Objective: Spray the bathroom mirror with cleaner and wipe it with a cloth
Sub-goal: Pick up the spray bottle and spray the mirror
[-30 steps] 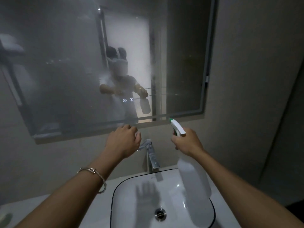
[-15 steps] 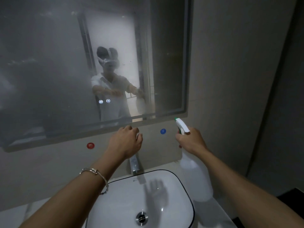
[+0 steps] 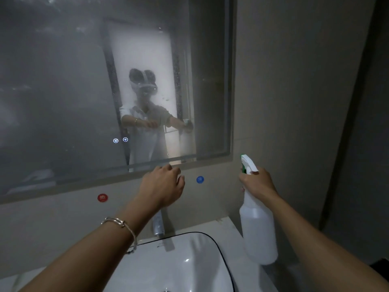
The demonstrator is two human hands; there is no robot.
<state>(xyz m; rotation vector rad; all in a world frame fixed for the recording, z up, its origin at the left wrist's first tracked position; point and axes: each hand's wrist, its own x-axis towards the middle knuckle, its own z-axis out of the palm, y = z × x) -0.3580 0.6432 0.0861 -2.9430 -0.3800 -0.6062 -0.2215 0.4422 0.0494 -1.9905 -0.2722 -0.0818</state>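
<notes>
The wide wall mirror point(image 3: 63, 91) fills the upper left and looks hazy, with spots of droplets near my reflection. My right hand point(image 3: 259, 183) grips the neck of a translucent white spray bottle point(image 3: 259, 234) with a white and green trigger head. The bottle is upright, just right of the mirror's lower right corner, its nozzle toward the wall. My left hand point(image 3: 163, 185) is curled into a fist below the mirror's bottom edge. A small bit of white cloth point(image 3: 180, 178) peeks out at its fingers. Most of the cloth is hidden.
A white basin point(image 3: 189, 264) with a dark rim sits below my arms, and a chrome faucet point(image 3: 158, 225) stands under my left hand. A red round sticker point(image 3: 102, 197) and a blue one point(image 3: 200, 179) are on the wall. A side wall stands close on the right.
My view has swung to the right and the mirror has slid left in it. Both hands keep their grips and stay below the mirror's bottom edge.
</notes>
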